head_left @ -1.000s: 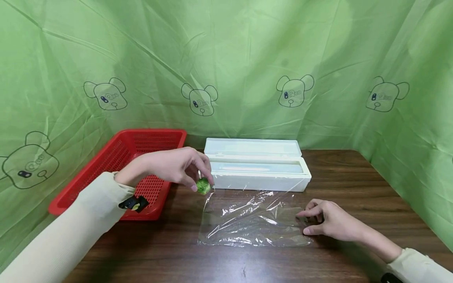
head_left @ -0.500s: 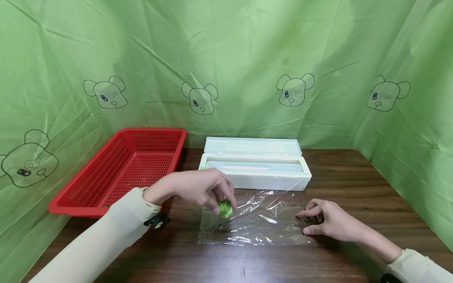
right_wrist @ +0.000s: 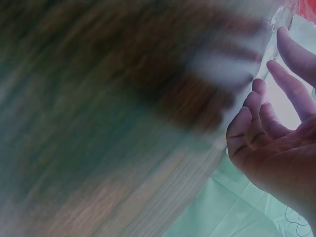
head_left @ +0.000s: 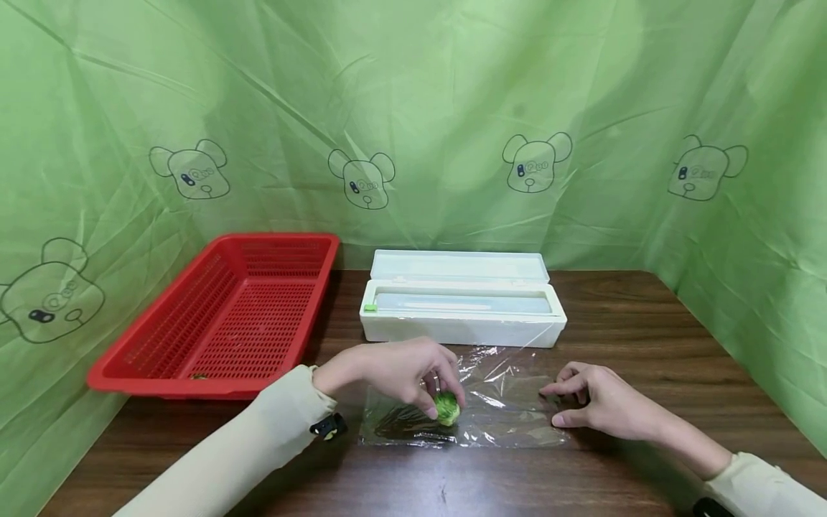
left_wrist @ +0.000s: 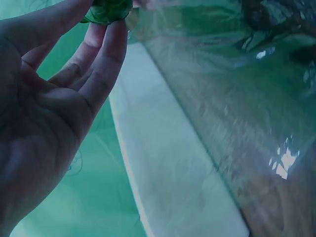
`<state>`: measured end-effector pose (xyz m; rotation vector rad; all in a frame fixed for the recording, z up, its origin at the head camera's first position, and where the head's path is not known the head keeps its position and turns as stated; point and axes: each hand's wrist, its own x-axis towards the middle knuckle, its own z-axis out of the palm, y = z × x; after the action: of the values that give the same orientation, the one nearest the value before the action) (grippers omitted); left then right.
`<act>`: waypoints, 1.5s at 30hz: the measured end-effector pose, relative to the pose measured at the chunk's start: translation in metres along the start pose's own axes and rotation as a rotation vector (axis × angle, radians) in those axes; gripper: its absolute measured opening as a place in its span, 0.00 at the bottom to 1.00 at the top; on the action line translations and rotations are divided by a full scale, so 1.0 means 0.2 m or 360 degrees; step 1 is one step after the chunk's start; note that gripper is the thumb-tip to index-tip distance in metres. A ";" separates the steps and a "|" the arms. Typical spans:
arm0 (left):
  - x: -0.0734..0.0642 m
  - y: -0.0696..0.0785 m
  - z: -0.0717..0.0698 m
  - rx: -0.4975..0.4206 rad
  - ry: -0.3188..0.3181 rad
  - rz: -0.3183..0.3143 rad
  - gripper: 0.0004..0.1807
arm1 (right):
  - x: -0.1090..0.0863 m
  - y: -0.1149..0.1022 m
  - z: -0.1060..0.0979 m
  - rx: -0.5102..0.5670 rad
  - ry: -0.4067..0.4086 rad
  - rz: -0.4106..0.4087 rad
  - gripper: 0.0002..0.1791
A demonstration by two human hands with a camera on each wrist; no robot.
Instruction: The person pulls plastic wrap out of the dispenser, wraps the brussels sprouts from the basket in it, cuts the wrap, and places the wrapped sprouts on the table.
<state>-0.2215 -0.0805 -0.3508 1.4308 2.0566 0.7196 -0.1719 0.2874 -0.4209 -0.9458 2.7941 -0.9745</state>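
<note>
My left hand (head_left: 413, 373) pinches a Brussels sprout (head_left: 448, 408), a small ball of green leaves, between thumb and fingers. It is at or just above a sheet of clear plastic wrap (head_left: 507, 424), around its middle. In the left wrist view the sprout (left_wrist: 109, 11) shows at the fingertips, partly cut off by the top edge. At the wrap's right edge, my right hand (head_left: 604, 401) touches down with thumb and forefinger apart. The right wrist view shows this hand (right_wrist: 276, 128) with loosely bent fingers, their tips at the tabletop.
A white wrap dispenser box (head_left: 461, 330) stands behind the sheet with its lid (head_left: 459, 266) raised. On the left is a red perforated basket (head_left: 258, 330) with a small dark green bit near its front. Green cloth (head_left: 426, 86) hangs round the wooden table (head_left: 614, 309).
My left hand has carried the Brussels sprout from beside the basket rightward and toward me, over the plastic wrap. The right hand has stayed in place.
</note>
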 end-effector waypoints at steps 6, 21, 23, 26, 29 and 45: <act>0.07 -0.04 0.06 0.0023 0.0057 -0.0026 0.22 | 0.00 0.00 0.00 0.0023 -0.0027 0.0044 0.25; 0.13 -0.09 0.11 0.0118 0.0080 -0.0069 0.21 | -0.02 -0.04 0.00 0.0007 -0.0005 0.0019 0.24; 0.13 -0.10 0.12 0.0125 0.0077 -0.0072 0.22 | -0.02 -0.05 0.00 -0.0001 0.0008 -0.0001 0.23; 0.13 -0.10 0.12 0.0144 0.0076 -0.0072 0.21 | -0.03 -0.06 0.01 -0.0011 0.0035 -0.0054 0.22; 0.14 -0.11 0.13 0.0156 0.0073 -0.0076 0.21 | -0.03 -0.08 0.02 0.0000 0.0044 -0.0123 0.22; 0.10 -0.11 0.13 0.0276 0.0144 -0.0152 0.34 | -0.07 -0.11 0.08 0.0004 -0.0006 -0.0256 0.26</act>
<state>-0.2251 -0.0643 -0.3865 1.4033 2.2886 0.5886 -0.1454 0.2728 -0.4246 -1.1860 2.7475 -0.9921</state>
